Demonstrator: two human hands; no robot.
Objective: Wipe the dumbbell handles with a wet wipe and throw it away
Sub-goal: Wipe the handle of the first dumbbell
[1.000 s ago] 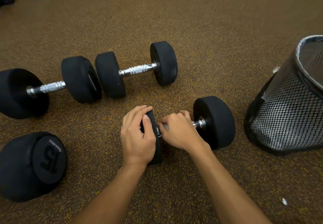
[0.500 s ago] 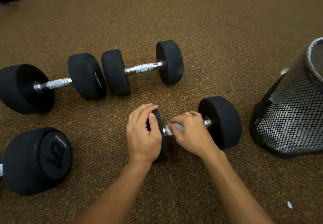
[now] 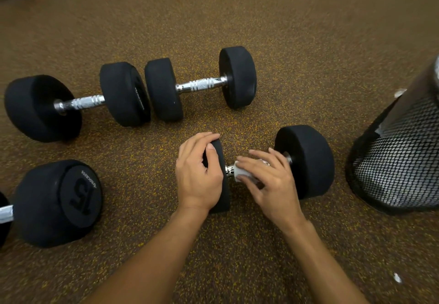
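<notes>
**Q:** Where does the wet wipe lie?

**A:** The wet wipe (image 3: 241, 173), white and folded, wraps the chrome handle (image 3: 229, 170) of the near dumbbell (image 3: 306, 161), right of centre in the lower half of the frame. The right hand (image 3: 269, 184) grasps it, with the fingers curving over the top of the bar and the wipe between hand and metal. A short bare length of handle shows at each end of the hand.

**Q:** And the other hand?

**A:** The left hand (image 3: 197, 176) clasps the dumbbell's left head (image 3: 222, 199). Its fingers are curled over the rim, and the thumb lies on the edge nearest the handle. The right head is uncovered and rests on the floor (image 3: 297, 42), a brown rubber surface speckled with yellow.

**Q:** What surrounds the work?

**A:** A black mesh waste bin (image 3: 399, 161), with a plastic liner over its upper part, stands at the right edge of the frame, near the right head but apart from it. Two further dumbbells lie end to end, one at upper centre (image 3: 202, 85) and one at upper left (image 3: 80, 102). Their adjoining heads sit just beside each other and their chrome handles are bare. A fourth dumbbell (image 3: 59, 203), its head marked "15", lies at lower left and is cut by the frame edge. A small white scrap (image 3: 397, 277) lies on the floor at lower right.
</notes>
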